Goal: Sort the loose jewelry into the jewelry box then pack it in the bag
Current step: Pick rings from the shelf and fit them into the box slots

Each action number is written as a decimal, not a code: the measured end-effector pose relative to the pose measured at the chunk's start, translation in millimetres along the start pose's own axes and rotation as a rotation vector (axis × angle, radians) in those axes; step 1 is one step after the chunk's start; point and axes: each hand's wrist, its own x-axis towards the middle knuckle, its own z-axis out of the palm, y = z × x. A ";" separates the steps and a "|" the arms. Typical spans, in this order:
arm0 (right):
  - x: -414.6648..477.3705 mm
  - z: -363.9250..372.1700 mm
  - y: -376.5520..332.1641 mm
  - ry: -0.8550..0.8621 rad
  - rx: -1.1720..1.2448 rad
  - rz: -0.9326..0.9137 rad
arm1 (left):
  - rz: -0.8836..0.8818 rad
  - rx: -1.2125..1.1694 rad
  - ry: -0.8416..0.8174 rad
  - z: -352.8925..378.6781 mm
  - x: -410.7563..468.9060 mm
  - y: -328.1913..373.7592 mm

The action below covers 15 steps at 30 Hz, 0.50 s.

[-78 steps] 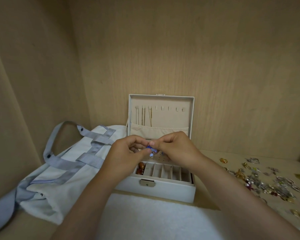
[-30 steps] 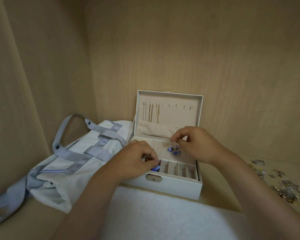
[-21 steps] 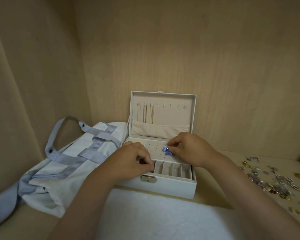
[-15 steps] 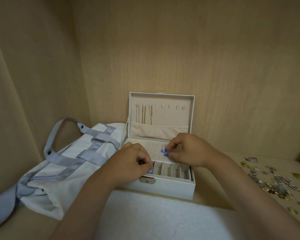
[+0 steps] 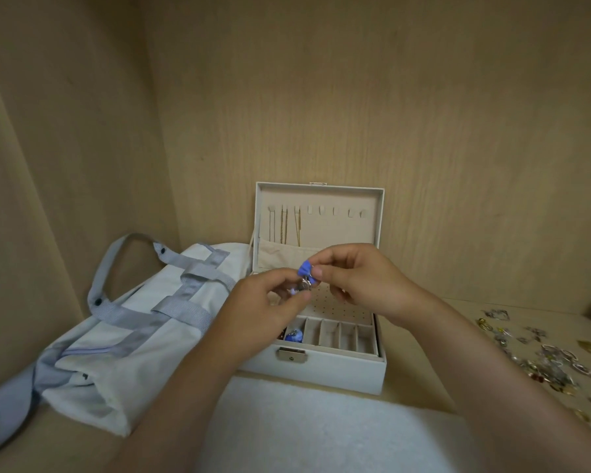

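Plainly, I was mid-sort, with packing far off: the bag [image 5: 144, 322] lay slumped at the left, not yet used. Just right of it my left hand [image 5: 263, 312] pinched the lower, silvery end of a blue bow earring [image 5: 306, 271]. My right hand [image 5: 359, 278] pinched its top, so the piece hung between both hands, above the holed panel of the open box [image 5: 321, 370]. I judged the next move to be freeing the back, then bringing the post down into one hole, a fine job needing a steady pinch. A blue piece [image 5: 294, 336] lay in the front left compartment. The pile [image 5: 543, 356] of loose jewelry sat on the bench [image 5: 560, 319] at the far right, well apart from the box. Half a second before, my hands were apart and low, the left at the front compartments, the right on the panel. Since then both had risen and met.
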 end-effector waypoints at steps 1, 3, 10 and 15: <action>-0.3 1.7 -1.5 0.007 0.018 0.006 | -0.013 -0.022 0.013 0.6 0.2 0.9; -0.9 4.0 -2.0 0.008 0.033 0.021 | -0.052 -0.064 0.041 0.9 0.8 2.6; -3.3 4.2 -2.6 0.020 0.012 0.060 | -0.134 -0.093 0.113 -0.9 1.3 5.2; -4.3 4.7 -2.5 0.003 -0.028 0.026 | -0.110 -0.089 0.117 -3.4 0.9 4.4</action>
